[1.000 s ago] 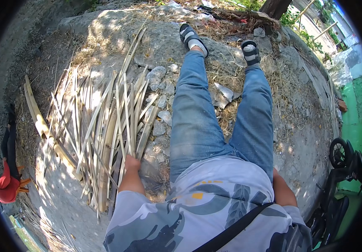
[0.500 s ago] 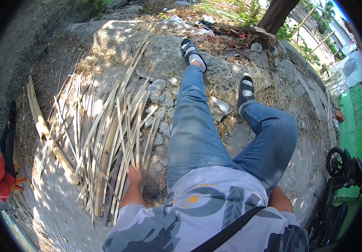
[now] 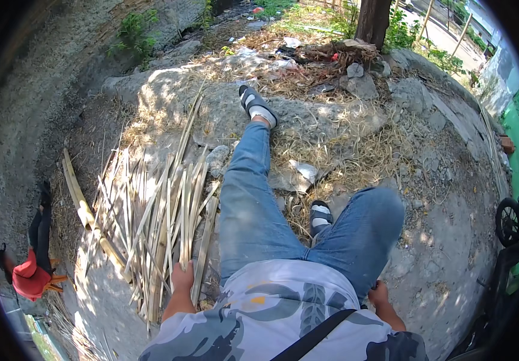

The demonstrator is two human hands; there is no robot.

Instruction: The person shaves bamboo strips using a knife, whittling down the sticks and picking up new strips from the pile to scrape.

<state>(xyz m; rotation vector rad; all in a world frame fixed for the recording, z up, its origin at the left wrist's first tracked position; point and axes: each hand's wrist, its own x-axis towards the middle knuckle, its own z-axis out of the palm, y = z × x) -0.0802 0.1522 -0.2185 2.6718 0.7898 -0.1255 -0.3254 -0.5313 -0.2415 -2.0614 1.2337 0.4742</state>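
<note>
A pile of split bamboo strips (image 3: 151,222) lies on the ground to my left, most of them pointing away from me. My left hand (image 3: 182,278) is closed at the near part of the pile, on the pale ends of a few strips. Beside my bent right knee, my right hand (image 3: 379,295) is curled closed. A small dark bit shows at its fingers, too little to name. My jeans (image 3: 259,210) and strapped dark sandals stretch out in front of me.
A thicker split bamboo pole (image 3: 94,225) lies left of the pile. Beyond it, a person in red (image 3: 31,277) sits on a small orange seat. Rocks (image 3: 304,172) and dry grass cover the ground ahead, below a tree trunk (image 3: 372,24). A motorcycle (image 3: 509,222) stands at right.
The view has shifted. My right foot has drawn back toward me, with the knee bent. My right hand has come into sight beside it; my left hand stays at the strips.
</note>
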